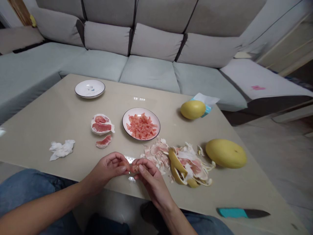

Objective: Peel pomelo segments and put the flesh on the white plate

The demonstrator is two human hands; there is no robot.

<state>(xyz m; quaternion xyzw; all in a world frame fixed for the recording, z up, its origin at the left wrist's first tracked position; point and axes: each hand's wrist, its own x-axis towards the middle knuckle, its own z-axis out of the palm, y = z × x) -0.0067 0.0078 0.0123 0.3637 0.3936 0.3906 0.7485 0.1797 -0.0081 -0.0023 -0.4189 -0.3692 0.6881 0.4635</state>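
Above the table's near edge, my left hand (113, 167) and my right hand (148, 172) meet fingertip to fingertip. Each pinches a piece of pink pomelo flesh (132, 167); whether the pieces are still joined I cannot tell, since the fingers cover much of them. Just beyond sits a white plate (126, 129) with a dark rim, heaped with torn pomelo pulp (141, 126). Left of it lies a peeled pomelo chunk (101, 124) with white pith, and below that a single pomelo segment (104, 142). A pile of membrane and yellow peel (186, 163) spreads right of my right hand.
Two whole yellow pomelos, one farther back (193, 109) by a tissue pack (207, 109) and one nearer (226, 153), stand at the right. A knife (244, 213) lies near the front edge. A second plate (89, 88) and crumpled tissue (62, 149) are left; a sofa (149, 70) stands behind.
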